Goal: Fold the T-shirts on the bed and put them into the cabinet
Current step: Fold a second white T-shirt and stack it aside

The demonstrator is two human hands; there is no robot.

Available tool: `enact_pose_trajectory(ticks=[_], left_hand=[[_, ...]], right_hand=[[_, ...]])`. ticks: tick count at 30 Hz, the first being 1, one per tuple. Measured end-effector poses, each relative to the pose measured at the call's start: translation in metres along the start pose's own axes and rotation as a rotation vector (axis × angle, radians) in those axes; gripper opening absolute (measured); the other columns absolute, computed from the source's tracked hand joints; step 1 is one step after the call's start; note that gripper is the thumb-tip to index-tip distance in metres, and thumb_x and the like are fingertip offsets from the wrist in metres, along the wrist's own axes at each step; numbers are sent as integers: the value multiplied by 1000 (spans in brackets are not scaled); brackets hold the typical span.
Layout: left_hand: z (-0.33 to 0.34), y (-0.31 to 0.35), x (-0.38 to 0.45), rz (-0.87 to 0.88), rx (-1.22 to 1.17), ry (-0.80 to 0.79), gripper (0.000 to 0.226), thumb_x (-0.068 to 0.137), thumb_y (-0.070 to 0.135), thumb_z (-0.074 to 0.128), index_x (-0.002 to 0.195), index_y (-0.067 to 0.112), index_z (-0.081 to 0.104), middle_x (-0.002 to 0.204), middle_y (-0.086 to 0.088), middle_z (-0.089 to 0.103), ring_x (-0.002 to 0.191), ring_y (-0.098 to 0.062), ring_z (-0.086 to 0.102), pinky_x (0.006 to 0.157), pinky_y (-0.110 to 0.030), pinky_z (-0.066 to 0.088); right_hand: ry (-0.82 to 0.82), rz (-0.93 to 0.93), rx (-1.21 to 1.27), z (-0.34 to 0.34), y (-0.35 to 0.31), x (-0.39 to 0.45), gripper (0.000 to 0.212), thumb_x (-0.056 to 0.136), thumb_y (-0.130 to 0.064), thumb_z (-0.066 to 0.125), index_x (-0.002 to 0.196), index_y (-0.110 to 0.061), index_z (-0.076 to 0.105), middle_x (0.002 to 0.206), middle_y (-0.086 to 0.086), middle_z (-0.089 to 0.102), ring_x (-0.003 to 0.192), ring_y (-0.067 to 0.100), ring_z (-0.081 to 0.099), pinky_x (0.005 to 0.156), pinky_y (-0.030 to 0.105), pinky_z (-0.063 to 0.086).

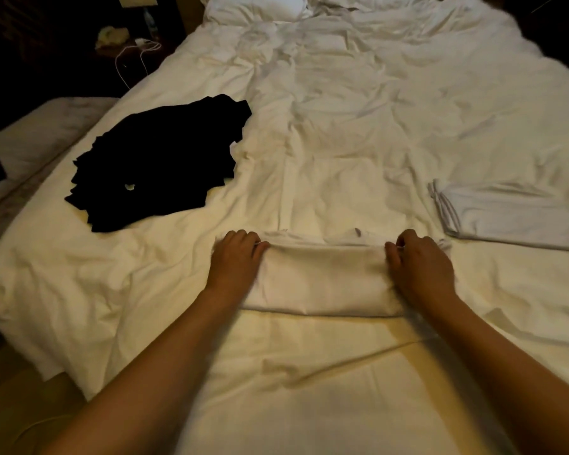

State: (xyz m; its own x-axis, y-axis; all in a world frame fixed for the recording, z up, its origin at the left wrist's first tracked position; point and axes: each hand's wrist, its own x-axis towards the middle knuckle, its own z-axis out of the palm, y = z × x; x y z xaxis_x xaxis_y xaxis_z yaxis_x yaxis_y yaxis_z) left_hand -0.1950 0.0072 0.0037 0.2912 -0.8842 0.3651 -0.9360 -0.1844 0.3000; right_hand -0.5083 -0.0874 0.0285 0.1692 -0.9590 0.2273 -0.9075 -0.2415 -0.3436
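Fig.: White T-shirt, part-folded into a low band, lies on the bed near its foot edge, directly in front of the person. Its long axis runs left–right across the view, i.e. crosswise to the bed's length; the folded-over far edge sits at the top of the band, w/ a strip of the shirt's lower layer showing just beyond it. Left hand is at the band's left end, right hand at its right end, so each end is equally near its own hand and neither arm must cross over. Grip: both hands' fingers are curled onto the far corners and appear to pinch the top layer there, though the fingertips are small and blurred, so a plain press can't be ruled out. Judgement: the next fold prob. turns on this symmetry — ends brought inward along the long axis, or the band rolled toward the body. Outward: a black T-shirt, unfolded and rumpled, lies well apart to the far left; a folded pale garment lies to the right, near the bed's edge. Pillows at the head of the bed. Cabinet not in view.
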Motion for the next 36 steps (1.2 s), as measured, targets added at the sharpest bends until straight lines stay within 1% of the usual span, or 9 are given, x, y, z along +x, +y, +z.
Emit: enact_pose_trajectory(ticks=[9,13,16,19,21,23,27,33,36], left_hand=[[33,-25,46,68,3,-73,29,100,35,55,81,12,57,74,-5,58,75,-26,51,64,-40,42],[48,-31,45,104,154,-49,21,99,25,57,84,10,59,74,-8,58,71,-30,53,62,-41,42],[49,-28,48,129,311,39,3,92,14,65,93,11,63,88,-10,61,82,-32,55,72,-42,38],[51,2,43,177,141,85,23,84,2,68,105,11,67,111,-13,64,104,-32,57,89,-41,35],[56,40,31,250,-37,50,22,95,14,56,113,10,68,122,-15,65,117,-32,56,101,-39,37],[63,73,18,272,-102,-91,45,101,28,33,127,7,64,134,-16,61,131,-31,52,113,-37,34],[67,80,1,141,90,-375,80,92,54,-7,159,19,21,167,-8,14,155,-21,4,124,-37,-5],[60,18,-17,-50,144,-308,84,92,75,4,161,27,6,168,-7,2,155,-23,-6,123,-42,-11],[52,3,-21,-97,92,-320,90,89,80,3,161,27,7,168,-9,4,155,-25,-2,124,-39,-8]], right_hand=[[-12,-32,-32,46,21,49,29,100,-33,50,85,-9,54,76,12,60,81,33,54,64,42,41],[66,-77,-17,64,31,47,17,98,-17,52,90,-4,57,83,18,59,81,36,50,69,46,44],[178,-99,-87,65,31,43,18,92,-7,58,109,-1,59,110,25,58,100,43,51,81,52,44],[240,-211,1,67,0,32,26,92,-12,59,116,-5,62,127,22,57,120,37,45,93,46,34],[159,-365,77,78,-31,18,32,92,-21,52,117,-5,64,127,21,60,123,36,51,98,46,41],[-23,-411,54,92,-54,4,45,92,-27,45,128,-4,61,136,19,58,132,35,49,108,49,40],[-194,-383,-94,101,-54,-5,58,99,-39,29,147,-11,44,153,15,42,146,31,33,120,46,10],[-258,-211,-211,81,-7,-6,76,96,-70,6,159,-28,12,166,4,11,153,24,4,122,43,-8],[-225,-100,-227,65,19,-7,85,91,-76,2,158,-27,21,164,7,21,152,27,11,122,43,-4]])
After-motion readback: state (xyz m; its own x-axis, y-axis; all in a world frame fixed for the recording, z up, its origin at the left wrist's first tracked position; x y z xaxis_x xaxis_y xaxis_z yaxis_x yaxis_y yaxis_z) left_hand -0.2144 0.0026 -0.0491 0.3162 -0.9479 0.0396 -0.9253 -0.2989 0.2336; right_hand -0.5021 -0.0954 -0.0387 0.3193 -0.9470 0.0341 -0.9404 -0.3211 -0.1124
